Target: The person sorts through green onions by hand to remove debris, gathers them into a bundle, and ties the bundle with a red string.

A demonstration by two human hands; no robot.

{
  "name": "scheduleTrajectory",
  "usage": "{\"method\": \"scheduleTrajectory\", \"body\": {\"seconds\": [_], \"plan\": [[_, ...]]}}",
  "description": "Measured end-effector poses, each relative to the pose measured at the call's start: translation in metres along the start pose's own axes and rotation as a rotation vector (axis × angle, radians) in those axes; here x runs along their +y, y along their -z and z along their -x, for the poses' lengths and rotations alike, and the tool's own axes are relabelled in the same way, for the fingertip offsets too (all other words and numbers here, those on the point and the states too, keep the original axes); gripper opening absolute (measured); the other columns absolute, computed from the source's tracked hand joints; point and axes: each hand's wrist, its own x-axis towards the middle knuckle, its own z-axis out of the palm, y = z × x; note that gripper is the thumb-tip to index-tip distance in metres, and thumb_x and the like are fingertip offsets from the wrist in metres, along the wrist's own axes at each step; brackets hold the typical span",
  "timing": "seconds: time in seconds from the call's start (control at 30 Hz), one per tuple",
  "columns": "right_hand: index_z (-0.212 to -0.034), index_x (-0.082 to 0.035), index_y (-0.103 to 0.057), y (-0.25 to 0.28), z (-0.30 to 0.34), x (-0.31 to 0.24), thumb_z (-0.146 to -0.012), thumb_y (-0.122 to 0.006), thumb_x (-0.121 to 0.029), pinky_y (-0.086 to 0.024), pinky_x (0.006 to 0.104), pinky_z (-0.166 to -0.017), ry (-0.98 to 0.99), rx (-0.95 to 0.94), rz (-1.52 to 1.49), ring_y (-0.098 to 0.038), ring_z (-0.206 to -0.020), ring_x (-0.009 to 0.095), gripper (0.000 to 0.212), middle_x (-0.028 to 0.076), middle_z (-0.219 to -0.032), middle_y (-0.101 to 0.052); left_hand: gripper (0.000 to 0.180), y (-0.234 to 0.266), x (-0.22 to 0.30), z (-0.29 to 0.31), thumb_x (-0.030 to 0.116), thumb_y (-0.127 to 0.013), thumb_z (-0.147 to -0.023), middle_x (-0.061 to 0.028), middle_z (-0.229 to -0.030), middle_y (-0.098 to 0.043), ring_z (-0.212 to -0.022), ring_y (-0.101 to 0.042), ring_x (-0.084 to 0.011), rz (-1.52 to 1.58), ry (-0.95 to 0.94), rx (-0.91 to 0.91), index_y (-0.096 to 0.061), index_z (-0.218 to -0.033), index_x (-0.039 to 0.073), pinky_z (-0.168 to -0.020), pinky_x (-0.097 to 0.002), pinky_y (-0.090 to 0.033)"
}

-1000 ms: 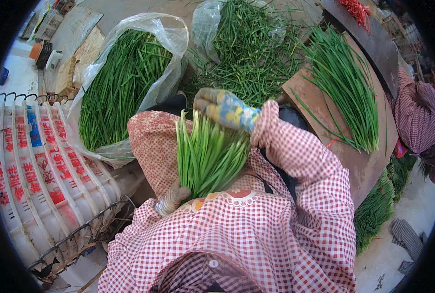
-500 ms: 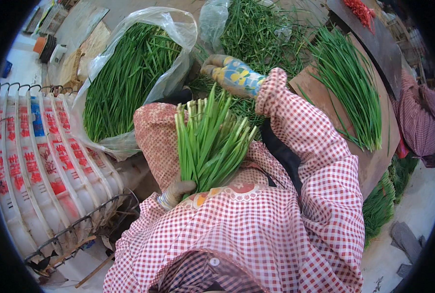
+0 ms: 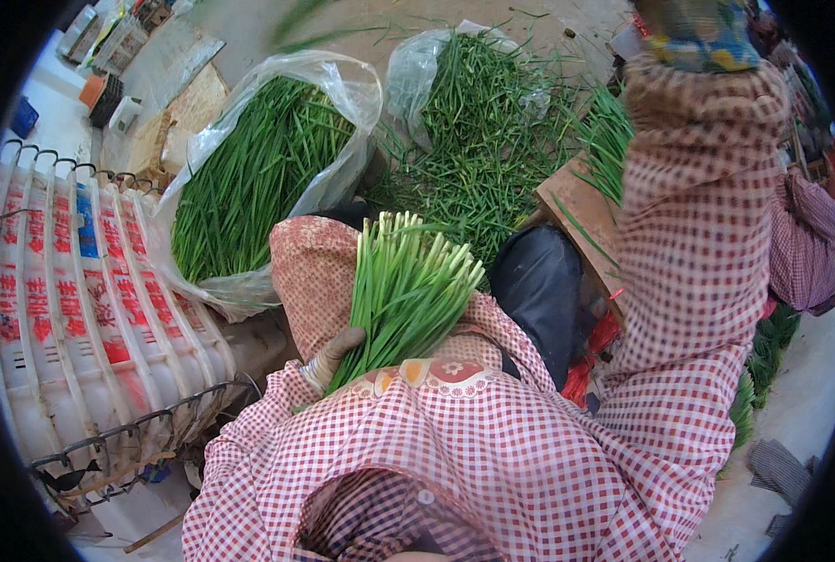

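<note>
My left hand (image 3: 335,358), in a dirty pale glove, grips a bunch of garlic chives (image 3: 403,290) against my lap. The pale cut ends point up and away from me, and the green leaves run down toward my apron. My right hand (image 3: 697,33), with a blue and yellow patterned cover at the wrist, is raised far out at the upper right. Blur and the picture's rim hide its fingers. Beneath that arm, more garlic chives (image 3: 605,140) lie on a brown board (image 3: 579,211), partly covered by my sleeve.
A clear plastic bag (image 3: 366,89) full of chives stands at the left front. Loose trimmings (image 3: 483,122) are heaped beside it. A white crate with red print (image 3: 89,272) sits at the left. Blurred green leaves (image 3: 296,21) show at the top. Red netting (image 3: 591,361) lies by my knee.
My right hand has swung from beside the bunch to the upper right. The bunch stays in my left hand, tilted slightly. Blurred green leaves have appeared at the top.
</note>
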Motion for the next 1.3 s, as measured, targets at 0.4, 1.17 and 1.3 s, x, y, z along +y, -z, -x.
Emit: {"method": "scheduleTrajectory", "body": {"seconds": [0.4, 1.17, 1.3], "plan": [[-0.107, -0.007, -0.06, -0.023, 0.279, -0.091, -0.097, -0.052, -0.02, -0.052, 0.0321, -0.069, -0.302, -1.003, -1.297, -0.065, -0.075, 0.026, 0.018, 0.011, -0.084, -0.065, 0.071, -0.019, 0.012, 0.008, 0.014, -0.073, -0.079, -0.0114, -0.139, -0.052, -0.125, -0.051, -0.0235, -0.107, -0.121, -0.038, -0.043, -0.143, 0.007, -0.108, -0.0393, -0.04], [-0.14, -0.002, -0.039, -0.075, 0.276, -0.061, -0.093, -0.06, -0.035, -0.048, 0.0404, -0.093, 0.454, -1.564, -1.16, -0.059, -0.113, 0.03, 0.061, 0.016, -0.119, -0.061, 0.085, -0.023, 0.012, -0.007, 0.003, -0.082, -0.069, -0.0096, -0.138, -0.052, -0.124, -0.05, -0.0207, -0.523, -0.041, 0.115, -0.04, -0.143, 0.004, -0.106, -0.0369, -0.04], [-0.128, -0.009, -0.056, -0.092, 0.268, -0.078, -0.095, -0.055, -0.031, -0.053, 0.0335, -0.071, 0.62, -1.71, -0.856, -0.065, -0.089, 0.021, 0.041, 0.006, -0.102, -0.067, 0.081, -0.027, 0.013, -0.007, 0.002, -0.085, -0.066, -0.0088, -0.131, -0.058, -0.12, -0.054, -0.0205, -0.483, -0.014, 0.156, -0.046, -0.138, 0.004, -0.103, -0.0369, -0.043]]}}
